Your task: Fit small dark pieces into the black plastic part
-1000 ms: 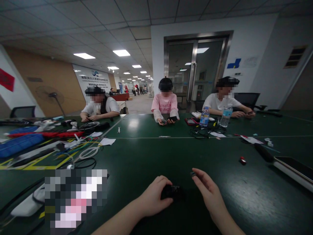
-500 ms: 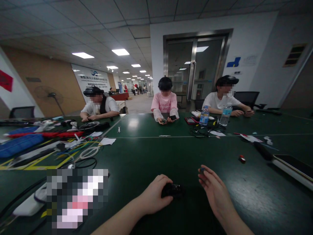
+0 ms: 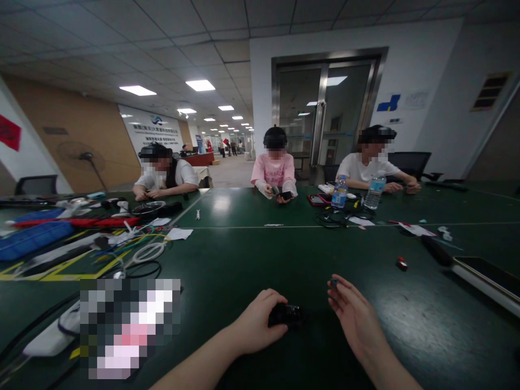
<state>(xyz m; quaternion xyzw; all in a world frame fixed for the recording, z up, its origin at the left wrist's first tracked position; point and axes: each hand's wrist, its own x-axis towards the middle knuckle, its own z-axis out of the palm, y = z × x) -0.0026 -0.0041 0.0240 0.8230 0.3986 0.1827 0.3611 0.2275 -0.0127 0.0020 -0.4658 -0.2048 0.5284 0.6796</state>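
1. The bare right hand (image 3: pixel 359 319) has moved outward, leaving a wider gap to the glossy black, rounded object (image 3: pixel 290 314) under the bare left hand (image 3: pixel 255 325).
2. That right hand has also turned, so more of its lower fingers show.
3. The small dark piece (image 3: pixel 333 283) pinched in its fingertips has travelled with it.
4. Across the table, a co-worker in a pink printed T-shirt (image 3: pixel 273 170) has raised one hand, bringing its small item nearer the flat black item (image 3: pixel 286 195) in the other.

Ceiling lights (image 3: pixel 200 85) glow, and metal-framed glass doors (image 3: pixel 299 108) interrupt a white wall (image 3: pixel 418 65).
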